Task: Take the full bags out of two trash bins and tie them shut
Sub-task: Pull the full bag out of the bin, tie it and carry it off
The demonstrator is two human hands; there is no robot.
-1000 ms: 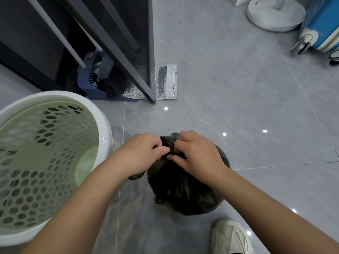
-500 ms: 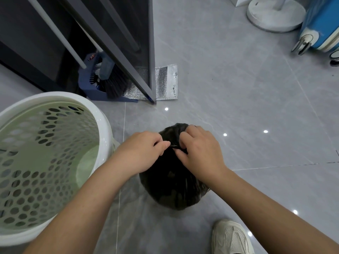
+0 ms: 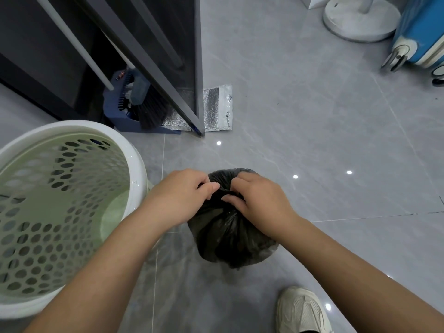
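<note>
Black trash bag (image 3: 230,236) on the grey tile floor (image 3: 312,116), both hands at its gathered neck.
Against half a second ago: the bag sits slightly further right and both hands keep their hold. The left hand (image 3: 182,195) and right hand (image 3: 259,200) meet over the top, fingers (image 3: 211,188) curled and pinching the bunched plastic. Just left stands the white perforated trash bin (image 3: 138,169), no bag visible in it, partly hidden by the left forearm. A pale shoe (image 3: 302,311) is near the bag. Further off are a dark door frame (image 3: 195,68), a brush (image 3: 151,111) in a blue dustpan (image 3: 115,111), a silver foil pouch (image 3: 217,109), a blue suitcase (image 3: 422,32) and a white round stand base (image 3: 360,20).
</note>
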